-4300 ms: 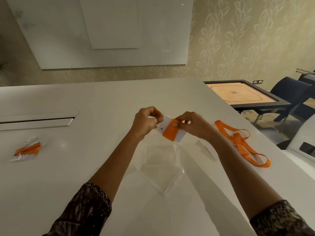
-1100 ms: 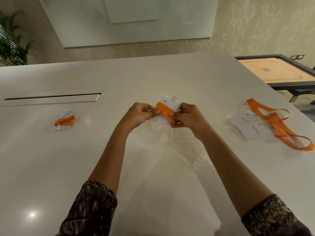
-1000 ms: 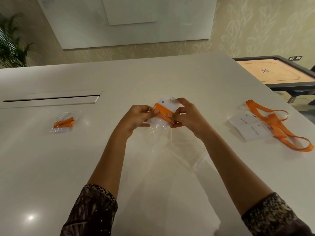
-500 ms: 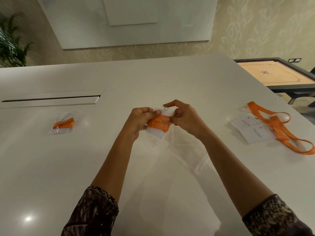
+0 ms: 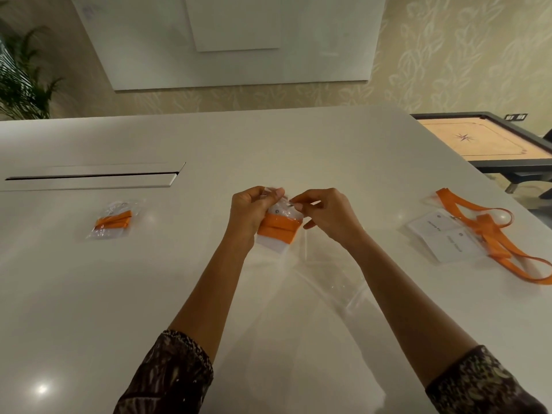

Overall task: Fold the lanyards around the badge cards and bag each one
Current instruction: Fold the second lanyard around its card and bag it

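A white badge card wrapped in an orange lanyard (image 5: 277, 230) sits inside a small clear bag, held just above the white table (image 5: 298, 144) at its centre. My left hand (image 5: 249, 209) grips the bag's left side and top edge. My right hand (image 5: 325, 213) pinches the bag's top right corner. A finished bagged badge (image 5: 112, 224) lies on the table to the left. Two white badge cards (image 5: 445, 237) with loose orange lanyards (image 5: 493, 234) lie to the right. Clear empty bags (image 5: 322, 279) are spread on the table below my hands.
A long slot with a raised flap (image 5: 89, 176) runs across the table's left side. Beyond the table's right edge stands a carrom board (image 5: 484, 141). A plant (image 5: 21, 82) is at the far left by the wall.
The wrapped badge has gone down into the clear bag. Both hands have shifted to the bag's top edge, and the bundle has turned more upright.
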The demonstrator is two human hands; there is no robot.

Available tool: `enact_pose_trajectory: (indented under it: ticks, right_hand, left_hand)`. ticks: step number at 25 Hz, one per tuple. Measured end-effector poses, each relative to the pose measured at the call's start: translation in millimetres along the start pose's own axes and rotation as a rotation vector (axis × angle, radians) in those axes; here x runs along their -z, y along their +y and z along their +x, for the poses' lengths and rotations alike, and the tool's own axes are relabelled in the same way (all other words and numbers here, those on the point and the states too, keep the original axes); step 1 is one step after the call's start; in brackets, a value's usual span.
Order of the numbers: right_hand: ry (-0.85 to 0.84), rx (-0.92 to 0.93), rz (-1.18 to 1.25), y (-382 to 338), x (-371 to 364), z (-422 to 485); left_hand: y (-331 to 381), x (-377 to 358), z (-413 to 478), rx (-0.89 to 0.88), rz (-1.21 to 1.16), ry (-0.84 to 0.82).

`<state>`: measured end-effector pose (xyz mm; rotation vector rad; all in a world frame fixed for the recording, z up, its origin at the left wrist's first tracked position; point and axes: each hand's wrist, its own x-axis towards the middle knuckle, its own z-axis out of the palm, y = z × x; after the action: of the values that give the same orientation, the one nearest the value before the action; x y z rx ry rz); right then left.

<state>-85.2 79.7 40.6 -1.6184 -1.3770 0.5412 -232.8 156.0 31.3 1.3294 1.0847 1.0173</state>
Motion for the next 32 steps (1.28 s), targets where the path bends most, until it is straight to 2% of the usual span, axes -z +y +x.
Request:
enact_pose_trajectory:
  ticks: [3,6,15,19,23,25,32]
  right_hand:
    - [0.069,0.010,-0.010,-1,0,1]
    - [0.103,0.042,-0.046,-2,2,1]
    - [0.022,0.160,-0.282,-4,9,-1]
    - [0.004,0.135,-0.250,-4,9,-2]
    - [0.042,0.148,-0.236,-6,7,-2]
    - [0.048,0.162,-0.295,-8,7,0]
    - [-0.111,0.224,-0.565,-8,14,4]
  left_hand:
    - [2,1,-1,-0.023,-0.008,-0.050]
    - [8,5,0,-0.045,0.094,-0.172]
    - [12,6,-3,-0.029,0.140,-0.207]
    - [23,10,-4,-0.095,0.314,-0.309]
    - [31,8,-3,-0.369,0.636,-0.258]
    - [30,7,-4,-0.391,0.668,-0.239]
    - [21,-3,-7,-0.494,0.846,-0.160]
